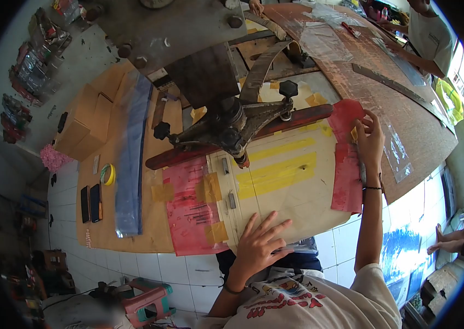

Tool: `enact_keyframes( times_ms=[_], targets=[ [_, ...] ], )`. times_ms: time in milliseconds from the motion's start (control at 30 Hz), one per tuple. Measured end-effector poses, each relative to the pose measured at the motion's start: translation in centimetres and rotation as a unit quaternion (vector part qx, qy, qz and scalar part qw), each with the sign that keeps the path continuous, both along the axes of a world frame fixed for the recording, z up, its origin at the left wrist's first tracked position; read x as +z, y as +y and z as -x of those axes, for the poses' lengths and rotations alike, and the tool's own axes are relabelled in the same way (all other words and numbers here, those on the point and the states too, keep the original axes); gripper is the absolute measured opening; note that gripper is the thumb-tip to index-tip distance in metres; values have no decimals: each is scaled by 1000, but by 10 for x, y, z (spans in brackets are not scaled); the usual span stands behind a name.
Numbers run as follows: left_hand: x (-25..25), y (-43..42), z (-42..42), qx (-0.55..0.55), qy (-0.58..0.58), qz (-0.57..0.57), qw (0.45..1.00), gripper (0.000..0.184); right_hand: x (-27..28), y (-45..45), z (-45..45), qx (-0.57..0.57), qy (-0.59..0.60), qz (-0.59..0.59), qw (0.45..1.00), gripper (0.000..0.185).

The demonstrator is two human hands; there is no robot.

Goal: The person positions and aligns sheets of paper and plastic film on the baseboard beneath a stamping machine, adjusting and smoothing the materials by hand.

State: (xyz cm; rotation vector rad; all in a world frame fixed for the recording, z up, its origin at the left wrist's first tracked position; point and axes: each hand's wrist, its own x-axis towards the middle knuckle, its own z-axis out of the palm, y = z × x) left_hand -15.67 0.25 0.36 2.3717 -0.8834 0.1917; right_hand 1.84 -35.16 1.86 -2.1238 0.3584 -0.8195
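Note:
My left hand (262, 239) lies on the front part of a cream board (281, 205), its fingers spread and holding nothing. At the board's right edge, my right hand (371, 140) has its fingers bent around the border of a red plastic sheet (347, 178). Yellow strips (276, 167) cross the board. Along its left side runs a red sheet with dark marks (185, 219), stuck with brown tape (213, 187). A press with a long reddish bar (292, 122) stands over the board's far edge. Its metal arms (235, 126) carry black knobs.
On the brown table at left are a blue plastic strip (130, 159), a yellow tape roll (108, 174), two dark phone-like slabs (90, 203) and a cardboard box (86, 120). A large brown table (374, 82) stands at right, with a person (429, 44) beside it. A pinkish stool (147, 301) stands below.

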Motion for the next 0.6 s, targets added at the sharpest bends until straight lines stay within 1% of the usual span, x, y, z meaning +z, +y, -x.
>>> enact_keyframes(
  times_ms=[100, 200, 300, 400, 600],
  targets=[
    [2, 2, 1, -1, 11, 2, 1000, 38, -10, -7, 0, -33, 60, 74, 995, 46],
    [4, 1, 0, -1, 22, 8, 1000, 38, -11, -7, 0, -34, 49, 72, 996, 44],
    [5, 2, 0, -2, 32, 8, 999, 38, -1, -3, 3, -34, 78, 64, 994, 41],
    [7, 1, -1, 0, 32, 3, 999, 39, -3, -5, 2, -33, 82, 80, 993, 41],
    [8, 0, 2, 5, 41, -3, 999, 41, -4, -4, 3, -38, 90, 76, 992, 40]
  ],
)
